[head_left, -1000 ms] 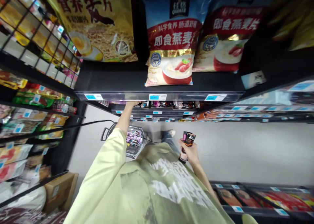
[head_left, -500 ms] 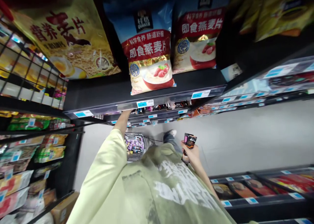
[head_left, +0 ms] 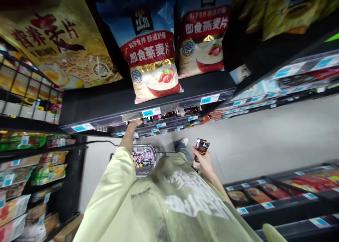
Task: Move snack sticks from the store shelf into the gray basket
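Right hand gripping a stack of small dark packets, fingers curled around the lower half, thumb on the near face; orange-and-black printed tops stick out above the fingertips. Stack held upright, in front of the pale green shirt, apart from any shelf.

Left hand extended under the front lip of the black shelf, at the row of small dark packages on the tier below. Fingers hidden behind the shelf edge; cannot tell whether spread or closed on anything.

Above the left fingers: blue price tag, and an oat bag with a red band standing on the shelf. Below the left forearm: wire basket on the floor, holding purple-wrapped items. Shoe just beyond the right fingers.
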Demonstrator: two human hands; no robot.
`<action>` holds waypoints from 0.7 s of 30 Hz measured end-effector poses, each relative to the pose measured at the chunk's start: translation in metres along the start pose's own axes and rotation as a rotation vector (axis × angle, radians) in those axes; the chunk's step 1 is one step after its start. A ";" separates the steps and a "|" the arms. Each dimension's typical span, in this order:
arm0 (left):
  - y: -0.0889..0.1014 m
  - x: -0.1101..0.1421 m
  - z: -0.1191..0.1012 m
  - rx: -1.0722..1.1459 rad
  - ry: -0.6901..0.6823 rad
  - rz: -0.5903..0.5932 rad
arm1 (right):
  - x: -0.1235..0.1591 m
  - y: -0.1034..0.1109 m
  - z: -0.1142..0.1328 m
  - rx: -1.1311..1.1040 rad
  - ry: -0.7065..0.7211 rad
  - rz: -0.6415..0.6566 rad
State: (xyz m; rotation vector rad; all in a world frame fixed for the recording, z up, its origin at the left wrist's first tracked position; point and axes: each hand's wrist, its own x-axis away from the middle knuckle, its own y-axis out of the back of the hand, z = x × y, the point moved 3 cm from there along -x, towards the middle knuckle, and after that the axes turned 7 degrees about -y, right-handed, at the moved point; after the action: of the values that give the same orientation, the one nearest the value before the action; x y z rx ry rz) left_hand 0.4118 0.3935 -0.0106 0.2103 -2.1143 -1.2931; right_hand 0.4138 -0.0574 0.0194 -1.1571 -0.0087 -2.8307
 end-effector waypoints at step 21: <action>-0.072 0.180 -0.147 0.755 -0.488 0.001 | 0.002 -0.096 0.026 -0.443 -0.136 0.544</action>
State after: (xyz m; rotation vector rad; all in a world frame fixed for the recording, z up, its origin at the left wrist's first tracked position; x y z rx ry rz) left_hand 0.3456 0.1683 0.0524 0.2186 -2.9489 -0.5064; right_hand 0.4229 0.0388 0.0422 -1.1876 0.8249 -2.3184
